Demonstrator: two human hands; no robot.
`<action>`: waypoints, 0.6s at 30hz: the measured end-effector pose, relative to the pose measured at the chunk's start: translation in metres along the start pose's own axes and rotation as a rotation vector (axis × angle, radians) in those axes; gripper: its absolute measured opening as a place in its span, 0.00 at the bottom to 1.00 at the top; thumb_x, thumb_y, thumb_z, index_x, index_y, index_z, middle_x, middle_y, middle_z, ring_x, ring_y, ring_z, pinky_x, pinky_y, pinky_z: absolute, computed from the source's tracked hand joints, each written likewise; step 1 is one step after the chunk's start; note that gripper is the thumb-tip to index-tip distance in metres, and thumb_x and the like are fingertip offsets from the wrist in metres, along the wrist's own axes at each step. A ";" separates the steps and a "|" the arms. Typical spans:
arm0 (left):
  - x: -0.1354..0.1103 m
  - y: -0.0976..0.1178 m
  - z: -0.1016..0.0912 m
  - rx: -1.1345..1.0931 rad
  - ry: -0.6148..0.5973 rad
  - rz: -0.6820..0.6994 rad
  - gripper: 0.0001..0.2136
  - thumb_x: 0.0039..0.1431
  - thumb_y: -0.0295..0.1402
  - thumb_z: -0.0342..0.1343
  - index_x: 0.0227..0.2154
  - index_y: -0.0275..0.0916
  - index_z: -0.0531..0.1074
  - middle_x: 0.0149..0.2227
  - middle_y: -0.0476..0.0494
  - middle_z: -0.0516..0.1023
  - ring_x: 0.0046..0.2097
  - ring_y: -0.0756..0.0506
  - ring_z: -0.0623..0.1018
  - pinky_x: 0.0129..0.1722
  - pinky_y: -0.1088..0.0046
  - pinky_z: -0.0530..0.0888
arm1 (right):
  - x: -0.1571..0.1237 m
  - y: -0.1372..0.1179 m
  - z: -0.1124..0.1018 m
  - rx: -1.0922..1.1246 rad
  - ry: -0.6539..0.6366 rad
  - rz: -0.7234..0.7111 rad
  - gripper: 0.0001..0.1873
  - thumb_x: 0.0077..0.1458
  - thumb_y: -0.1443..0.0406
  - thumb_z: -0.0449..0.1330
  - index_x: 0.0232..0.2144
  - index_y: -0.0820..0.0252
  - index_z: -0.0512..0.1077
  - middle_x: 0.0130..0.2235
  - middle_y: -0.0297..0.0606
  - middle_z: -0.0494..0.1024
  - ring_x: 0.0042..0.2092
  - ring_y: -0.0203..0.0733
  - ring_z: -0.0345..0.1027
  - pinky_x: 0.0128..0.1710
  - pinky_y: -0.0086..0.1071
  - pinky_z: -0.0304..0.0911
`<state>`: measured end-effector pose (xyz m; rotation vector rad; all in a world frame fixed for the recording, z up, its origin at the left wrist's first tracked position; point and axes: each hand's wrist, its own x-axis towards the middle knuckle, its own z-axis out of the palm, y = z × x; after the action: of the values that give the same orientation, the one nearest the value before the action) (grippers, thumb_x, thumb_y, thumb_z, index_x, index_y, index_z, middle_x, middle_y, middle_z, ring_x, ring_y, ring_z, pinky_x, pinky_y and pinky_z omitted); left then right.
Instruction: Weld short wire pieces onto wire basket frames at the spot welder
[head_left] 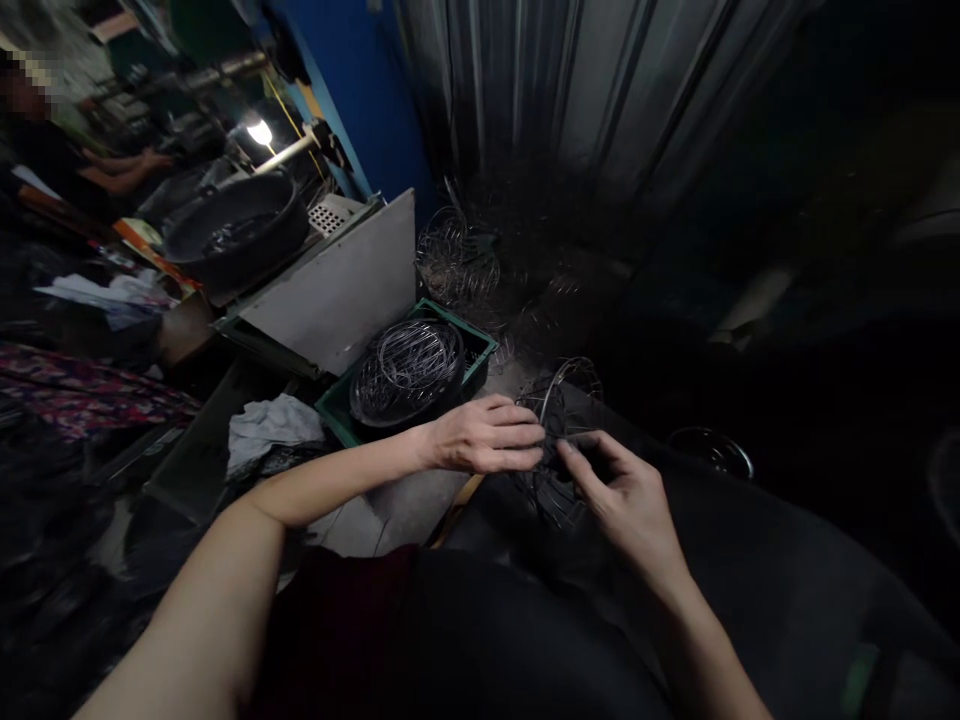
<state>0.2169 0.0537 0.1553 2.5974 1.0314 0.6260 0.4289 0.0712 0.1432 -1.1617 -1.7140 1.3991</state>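
Between my hands is a round metal wire frame (556,388), with curved wires standing up and more loops hanging below; it is dark and partly covered by my fingers. From the left, my left hand (484,437) is closed on its edge, palm down, fingertips curled over the wires. My right hand (622,490) pinches at its near right side with thumb and forefinger; whether it holds a separate wire is too dark to see. Just beyond my left hand, a black basin (367,412) heaped with shiny wire rings (416,355) rests on a green crate (480,352).
More wire rings (461,260) lie on the floor by the corrugated metal wall (570,70). A grey board (337,280) leans behind the crate. At far left a person (67,165) works near a large black tub (289,215) and a lit lamp (259,132). A grey cloth (274,430) lies left of the crate.
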 end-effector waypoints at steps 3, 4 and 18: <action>0.012 -0.004 -0.005 -0.070 -0.098 0.071 0.08 0.58 0.30 0.53 0.31 0.46 0.76 0.40 0.42 0.79 0.46 0.45 0.77 0.46 0.64 0.74 | -0.001 0.000 -0.002 -0.004 0.004 -0.006 0.17 0.52 0.52 0.59 0.29 0.61 0.73 0.27 0.34 0.73 0.27 0.34 0.64 0.27 0.26 0.60; 0.015 -0.005 -0.005 -0.095 -0.100 0.100 0.07 0.57 0.30 0.53 0.30 0.46 0.76 0.39 0.42 0.79 0.45 0.45 0.78 0.46 0.65 0.75 | -0.001 0.000 -0.003 -0.008 0.011 -0.006 0.17 0.52 0.52 0.59 0.29 0.61 0.73 0.27 0.34 0.73 0.27 0.34 0.64 0.27 0.26 0.60; 0.037 -0.004 0.000 0.134 -0.183 0.337 0.07 0.58 0.31 0.51 0.28 0.48 0.72 0.35 0.46 0.77 0.37 0.48 0.74 0.38 0.70 0.71 | -0.012 0.004 -0.002 -0.127 0.116 -0.014 0.15 0.56 0.54 0.56 0.30 0.60 0.72 0.27 0.33 0.74 0.23 0.31 0.60 0.23 0.25 0.58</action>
<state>0.2387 0.0829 0.1641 2.9103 0.6044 0.3900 0.4364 0.0608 0.1408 -1.2721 -1.7457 1.2047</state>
